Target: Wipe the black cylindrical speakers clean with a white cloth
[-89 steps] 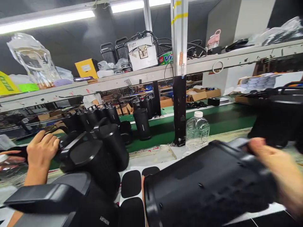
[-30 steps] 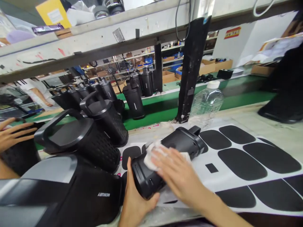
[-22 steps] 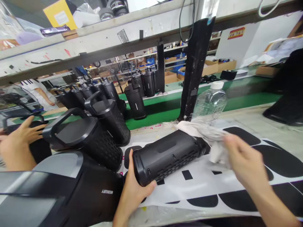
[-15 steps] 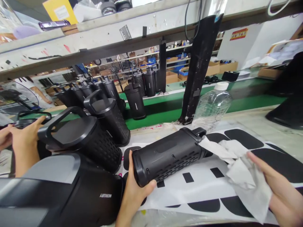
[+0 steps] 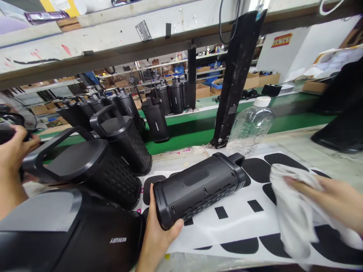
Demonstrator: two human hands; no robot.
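A black speaker-like device [image 5: 198, 185] with a handle and slotted side lies tilted over a white sheet [image 5: 238, 223] bearing black shapes. Around its near left end my left hand [image 5: 160, 230] is closed, thumb and finger on either side. To the right, my right hand [image 5: 326, 192] grips a crumpled white cloth [image 5: 295, 211] that hangs over the sheet, apart from the device; hand and cloth are blurred by motion.
Several similar black devices [image 5: 93, 166] stand at the left, one with MERKURY lettering nearest. A clear plastic bottle [image 5: 251, 124] stands by a black post [image 5: 236, 75]. Behind runs a green conveyor [image 5: 193, 126] with more devices. Another person's hand [image 5: 13, 155] is at far left.
My right hand and the cloth have moved right, off the device's handle end. My left hand keeps its hold. The other person's hands at the left have shifted further left in view.
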